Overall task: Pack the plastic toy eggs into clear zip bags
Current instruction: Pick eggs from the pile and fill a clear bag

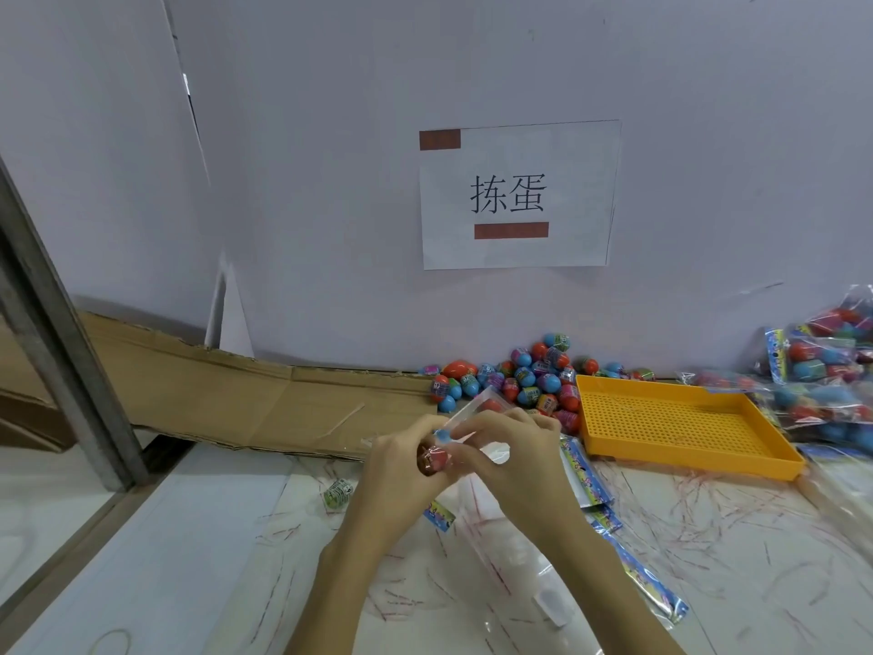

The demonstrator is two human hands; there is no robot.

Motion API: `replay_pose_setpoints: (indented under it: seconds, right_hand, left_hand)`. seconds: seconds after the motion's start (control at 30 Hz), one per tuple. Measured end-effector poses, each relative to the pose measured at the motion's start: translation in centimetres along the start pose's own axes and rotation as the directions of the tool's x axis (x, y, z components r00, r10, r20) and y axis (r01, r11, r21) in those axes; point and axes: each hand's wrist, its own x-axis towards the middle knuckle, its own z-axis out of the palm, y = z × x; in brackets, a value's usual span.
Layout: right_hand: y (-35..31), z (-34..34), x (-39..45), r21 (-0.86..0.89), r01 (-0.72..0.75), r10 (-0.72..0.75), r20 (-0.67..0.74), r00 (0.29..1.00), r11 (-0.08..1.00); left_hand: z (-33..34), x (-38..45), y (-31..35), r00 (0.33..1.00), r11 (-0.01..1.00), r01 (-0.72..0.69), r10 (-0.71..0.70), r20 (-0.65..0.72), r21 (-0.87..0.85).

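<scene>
item: egg (432,458), red, partly wrapped, at mid-table, gripped in curled fingers of left hand (401,458). likely light, hard-shelled and smooth, so apt to slip; best held round the middle.
item: bag (477,418), clear, thin and limp, raised above the table, pinched by right hand (508,449); one egg seems already inside. take by the mouth edges to keep it open.
stock: loose eggs (519,378) heaped by the wall, beside the yellow tray (680,420); filled bags (822,385) far right.
</scene>
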Motion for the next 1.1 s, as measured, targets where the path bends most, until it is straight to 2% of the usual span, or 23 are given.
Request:
replay_pose_setpoints:
  seconds: [0.27, 0.37, 0.43, 0.5, 0.63, 0.73, 0.83, 0.93, 1.0, 1.07, 1.1]
  right_hand:
    - [0.4, -1.3, 0.8, 0.282, -0.067, 0.036, 0.110, 0.993, 0.957]
    - [0.7, -1.1, 0.7, 0.197, -0.025, 0.001, 0.120, 0.993, 0.980]
    - [0.7, -0.9, 0.7, 0.073, 0.008, -0.018, 0.143, 0.990, 0.997]
    - [0.6, -0.9, 0.7, 0.027, 0.018, -0.022, 0.153, 0.988, 0.999]
    - [0.4, -1.2, 0.7, 0.134, 0.003, -0.021, 0.127, 0.992, 0.991]
    - [0.1, -1.6, 0.7, 0.191, -0.013, -0.003, 0.081, 0.997, 0.981]
    - [-0.4, -1.7, 0.8, 0.202, 0.008, -0.015, 0.031, 0.999, 0.979]
    - [-0.3, -1.6, 1.1, 0.275, -0.023, 0.061, -0.130, 0.990, 0.961]
    - [0.5, -1.7, 1.7, 0.255, -0.109, 0.167, -0.218, 0.961, 0.961]
    - [1.7, -1.9, 2.5, 0.102, -0.237, 0.254, -0.204, 0.945, 0.966]
    - [2.5, -1.9, 2.9, -0.018, -0.279, 0.274, -0.152, 0.950, 0.960]
  left_hand:
    - [-0.4, -0.2, -0.5, 0.994, 1.000, -0.005, 0.004, 0.105, 0.007]
    - [-0.6, -0.5, -0.4, 0.989, 1.000, -0.005, 0.009, 0.148, -0.025]
    - [-0.5, -0.5, -0.3, 0.981, 0.989, 0.037, -0.009, 0.194, -0.143]
    - [-0.4, -0.4, -0.2, 0.973, 0.968, 0.074, -0.018, 0.230, -0.241]
    - [-0.6, -0.3, -0.1, 0.961, 0.953, 0.113, -0.034, 0.273, -0.280]
    - [-0.8, -0.3, 0.1, 0.927, 0.954, 0.159, -0.055, 0.372, -0.253]
    - [-0.9, -0.4, 0.1, 0.897, 0.919, 0.220, -0.059, 0.438, -0.328]
    - [-0.7, -0.3, -0.2, 0.918, 0.895, 0.257, -0.109, 0.380, -0.365]
    - [-0.5, -0.1, -0.7, 0.932, 0.868, 0.300, -0.180, 0.314, -0.395]
    - [-0.2, 0.1, -1.4, 0.933, 0.841, 0.341, -0.250, 0.259, -0.419]
    - [-0.1, 0.2, -1.7, 0.934, 0.838, 0.348, -0.274, 0.228, -0.420]
